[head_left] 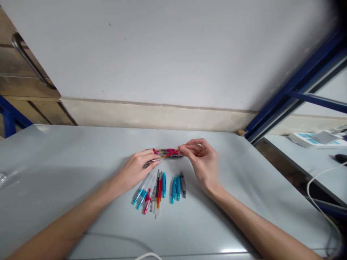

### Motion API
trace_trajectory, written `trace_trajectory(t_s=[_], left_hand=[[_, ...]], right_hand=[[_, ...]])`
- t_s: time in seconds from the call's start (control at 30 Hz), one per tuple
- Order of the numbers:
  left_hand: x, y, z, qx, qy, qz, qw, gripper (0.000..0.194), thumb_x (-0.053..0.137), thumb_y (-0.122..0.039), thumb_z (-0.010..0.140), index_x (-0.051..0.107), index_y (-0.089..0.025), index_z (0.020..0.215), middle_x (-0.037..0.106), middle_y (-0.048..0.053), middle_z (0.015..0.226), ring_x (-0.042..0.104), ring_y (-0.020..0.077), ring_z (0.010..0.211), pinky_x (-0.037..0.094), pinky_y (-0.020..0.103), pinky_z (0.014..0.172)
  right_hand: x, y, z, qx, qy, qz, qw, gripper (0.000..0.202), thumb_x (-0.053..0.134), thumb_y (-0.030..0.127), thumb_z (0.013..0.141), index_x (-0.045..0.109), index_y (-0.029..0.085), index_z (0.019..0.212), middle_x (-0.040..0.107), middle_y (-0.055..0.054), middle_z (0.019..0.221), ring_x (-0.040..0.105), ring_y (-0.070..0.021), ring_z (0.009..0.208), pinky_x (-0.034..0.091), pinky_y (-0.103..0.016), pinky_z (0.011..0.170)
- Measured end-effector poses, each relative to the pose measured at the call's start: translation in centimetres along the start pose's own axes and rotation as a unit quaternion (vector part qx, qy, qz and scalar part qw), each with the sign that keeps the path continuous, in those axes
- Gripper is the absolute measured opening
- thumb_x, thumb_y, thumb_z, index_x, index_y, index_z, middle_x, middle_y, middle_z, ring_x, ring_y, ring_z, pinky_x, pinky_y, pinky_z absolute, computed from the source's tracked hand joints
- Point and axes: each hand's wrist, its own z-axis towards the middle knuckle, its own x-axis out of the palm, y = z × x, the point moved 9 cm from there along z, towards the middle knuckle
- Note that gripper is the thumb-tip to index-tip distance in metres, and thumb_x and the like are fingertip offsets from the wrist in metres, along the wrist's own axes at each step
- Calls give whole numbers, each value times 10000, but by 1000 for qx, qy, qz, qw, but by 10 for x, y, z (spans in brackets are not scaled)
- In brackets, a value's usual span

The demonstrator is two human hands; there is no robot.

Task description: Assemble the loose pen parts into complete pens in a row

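My left hand is closed on a clear pen barrel with a dark grey end, partly hidden by the fingers. A red pen refill with a yellowish part runs from that barrel to my right hand, whose thumb and forefinger pinch its other end. Just behind lie several pens in a row, partly covered by the hands. Nearer to me are clear barrels with blue or red tips, refills with black and red ink, and blue grip sections beside a grey one.
A light grey table carries everything, with a white wall behind it. Blue metal posts rise at the right. Another table there holds a white device and a cable. A clear plastic item lies far left.
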Motion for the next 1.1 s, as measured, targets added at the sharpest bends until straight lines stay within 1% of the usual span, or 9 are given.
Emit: trace_trajectory(t_s=[0.17, 0.3, 0.47, 0.63, 0.7, 0.77, 0.87, 0.97, 1.1], left_hand=[[-2, 4, 0, -14, -4, -14, 1000, 160, 591, -254, 995, 734, -197, 1041, 725, 48, 992, 683, 167, 895, 542, 316, 814], [-2, 7, 0, -26, -4, -27, 999, 148, 598, -245, 991, 734, -203, 1031, 721, 43, 1004, 689, 158, 892, 541, 304, 810], [0, 6, -1, -10, 3, -18, 1000, 160, 588, -252, 997, 729, -201, 1053, 708, 48, 1009, 674, 164, 911, 534, 322, 823], [0, 5, -2, -10, 6, -25, 1000, 177, 580, -271, 1003, 731, -195, 1056, 693, 45, 974, 657, 151, 865, 530, 306, 776], [1, 4, -1, -10, 9, -32, 999, 180, 577, -271, 1004, 736, -196, 1043, 691, 45, 962, 652, 151, 853, 532, 305, 766], [1, 3, -2, -8, 13, -30, 999, 186, 573, -266, 1006, 736, -204, 1069, 688, 49, 983, 649, 155, 870, 535, 313, 786], [1, 1, -3, -2, 15, -21, 1000, 203, 570, -265, 1009, 723, -220, 1136, 681, 55, 1035, 646, 164, 923, 536, 322, 824], [2, -2, -5, 10, 21, -7, 1000, 202, 565, -263, 1012, 718, -222, 1136, 676, 57, 1051, 644, 171, 947, 536, 325, 837], [4, -10, -6, 25, 22, 20, 999, 208, 529, -234, 1026, 719, -209, 1109, 673, 58, 1021, 644, 177, 936, 535, 330, 834]], right_hand=[[-5, -1, 2, -4, -14, 27, 1000, 288, 848, 354, 784, 623, 207, 888, 762, -51, 823, 753, -225, 781, 631, -389, 771], [-10, -7, 6, 2, -20, 38, 999, 307, 853, 365, 775, 621, 204, 894, 762, -56, 827, 753, -229, 797, 629, -400, 784], [-11, -7, 7, 8, -22, 28, 999, 316, 848, 379, 776, 612, 210, 903, 760, -52, 826, 753, -234, 799, 628, -416, 800], [-7, -7, 4, 10, -11, 21, 1000, 304, 845, 371, 782, 612, 217, 902, 760, -48, 821, 750, -228, 782, 625, -396, 777], [-3, -7, 1, 12, -2, 12, 1000, 295, 836, 380, 790, 619, 220, 908, 764, -52, 831, 750, -231, 791, 622, -391, 772], [3, -6, -3, 15, 16, -2, 1000, 280, 831, 383, 794, 632, 220, 903, 764, -49, 826, 749, -229, 795, 618, -386, 776], [16, -6, -11, 23, 71, -33, 997, 236, 819, 378, 804, 662, 213, 867, 756, -47, 829, 742, -218, 793, 613, -369, 773], [26, -4, -18, 18, 116, -57, 991, 192, 793, 355, 835, 672, 206, 839, 736, -39, 823, 733, -198, 759, 608, -338, 737], [30, 2, -24, -3, 128, -67, 989, 193, 784, 352, 850, 650, 213, 839, 695, -11, 771, 716, -173, 672, 588, -298, 644]])
